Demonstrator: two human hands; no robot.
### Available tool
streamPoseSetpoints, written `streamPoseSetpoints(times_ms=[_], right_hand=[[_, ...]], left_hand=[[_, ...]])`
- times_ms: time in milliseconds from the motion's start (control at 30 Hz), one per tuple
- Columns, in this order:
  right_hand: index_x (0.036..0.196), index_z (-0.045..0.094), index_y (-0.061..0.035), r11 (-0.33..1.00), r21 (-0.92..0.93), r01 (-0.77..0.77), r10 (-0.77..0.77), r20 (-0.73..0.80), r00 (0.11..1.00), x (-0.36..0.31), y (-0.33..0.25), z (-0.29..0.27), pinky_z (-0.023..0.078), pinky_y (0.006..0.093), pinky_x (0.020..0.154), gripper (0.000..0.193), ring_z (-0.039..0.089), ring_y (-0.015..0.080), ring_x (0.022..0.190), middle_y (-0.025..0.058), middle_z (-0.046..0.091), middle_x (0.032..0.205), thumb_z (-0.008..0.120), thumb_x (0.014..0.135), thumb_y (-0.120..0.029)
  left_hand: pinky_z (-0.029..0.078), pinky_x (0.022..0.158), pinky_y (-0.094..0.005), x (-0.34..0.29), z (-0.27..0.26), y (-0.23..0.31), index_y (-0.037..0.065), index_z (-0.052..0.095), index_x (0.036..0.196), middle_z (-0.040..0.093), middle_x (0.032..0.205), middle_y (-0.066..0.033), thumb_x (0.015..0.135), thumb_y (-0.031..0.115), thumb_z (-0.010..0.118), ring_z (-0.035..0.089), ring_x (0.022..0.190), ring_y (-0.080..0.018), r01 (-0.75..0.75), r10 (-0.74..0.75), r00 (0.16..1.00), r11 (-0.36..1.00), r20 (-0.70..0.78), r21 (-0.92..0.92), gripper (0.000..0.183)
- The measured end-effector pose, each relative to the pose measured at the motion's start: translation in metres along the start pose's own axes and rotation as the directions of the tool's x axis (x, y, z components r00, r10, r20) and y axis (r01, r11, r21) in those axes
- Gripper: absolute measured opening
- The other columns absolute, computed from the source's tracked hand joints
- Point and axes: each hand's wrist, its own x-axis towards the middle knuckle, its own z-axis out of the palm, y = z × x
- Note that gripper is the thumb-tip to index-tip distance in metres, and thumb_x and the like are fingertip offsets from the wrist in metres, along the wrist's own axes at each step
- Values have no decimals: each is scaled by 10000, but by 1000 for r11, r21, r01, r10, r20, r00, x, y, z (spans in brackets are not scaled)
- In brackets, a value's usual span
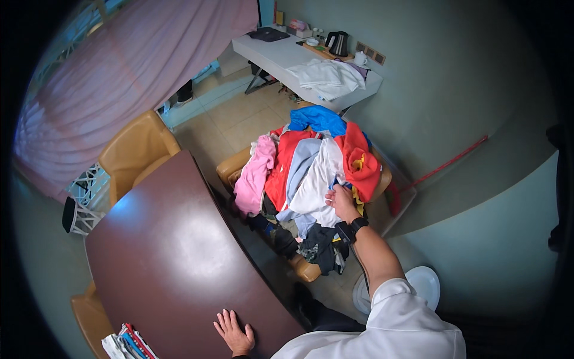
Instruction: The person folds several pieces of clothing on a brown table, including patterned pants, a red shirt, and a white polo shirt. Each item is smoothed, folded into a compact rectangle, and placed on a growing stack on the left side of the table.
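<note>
My left hand [235, 334] lies flat on the dark brown table [173, 239], fingers spread and holding nothing. My right arm reaches out to a heap of clothes on a tan chair [307, 268], where my right hand [341, 202] has its fingers closed on a white garment [320, 185], near a small blue patch. Around it in the heap are a pink garment [256, 173], a red one [286, 164], a light blue-grey one [302, 164], an orange-red one [359, 152] and a bright blue one [320, 118]. Dark clothes [326, 248] hang at the near side.
A tan armchair [140, 143] stands beyond the table. Folded clothes [128, 344] sit at its near left corner. Against the wall, a white desk [272, 51] bears a kettle [338, 43] and white cloth [329, 78]. A red pole [451, 160] leans behind the heap.
</note>
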Motion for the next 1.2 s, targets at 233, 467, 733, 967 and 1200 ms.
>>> streamPoseSetpoints(times_ms=[233,467,733,967,1200], right_hand=[[1046,629,-61,989,-142,38,39,500,865,-68,-25,39,628,418,689,115,789,279,874,141,759,978,695,988,-135],[1230,681,-45,794,-603,-69,-14,-133,991,-53,26,-10,592,379,552,474,696,218,816,78,703,1011,807,962,-415],[1537,531,-60,796,-561,228,-377,-165,911,14,21,-124,573,477,1041,761,648,344,1273,182,641,1417,846,933,-399],[1083,795,24,836,-478,269,-406,-211,889,67,6,-123,581,339,820,226,739,195,893,93,798,1013,755,1032,-193],[1217,693,-77,975,197,98,-101,7,995,11,17,-184,621,437,933,160,747,238,992,62,739,1095,677,1058,-67]], left_hand=[[98,1347,-672,-4,-3,-7,5,442,1635,362,1752,-260,913,367,645,245,1657,-479,1,-1,1000,1000,-1,19,833],[101,1350,-666,-1,-1,2,0,449,1626,360,1752,-262,896,335,659,252,1654,-480,11,-11,1000,1000,9,-5,831],[104,1351,-658,5,-9,9,-6,458,1622,365,1748,-269,914,332,653,256,1654,-478,12,-10,999,999,42,-34,809],[102,1351,-654,3,-7,7,-24,445,1630,366,1746,-271,932,336,617,248,1657,-483,-5,4,1000,1000,22,27,804],[116,1345,-672,1,-2,1,-17,443,1636,380,1740,-270,906,329,644,265,1653,-484,1,-1,1000,999,8,37,832]])
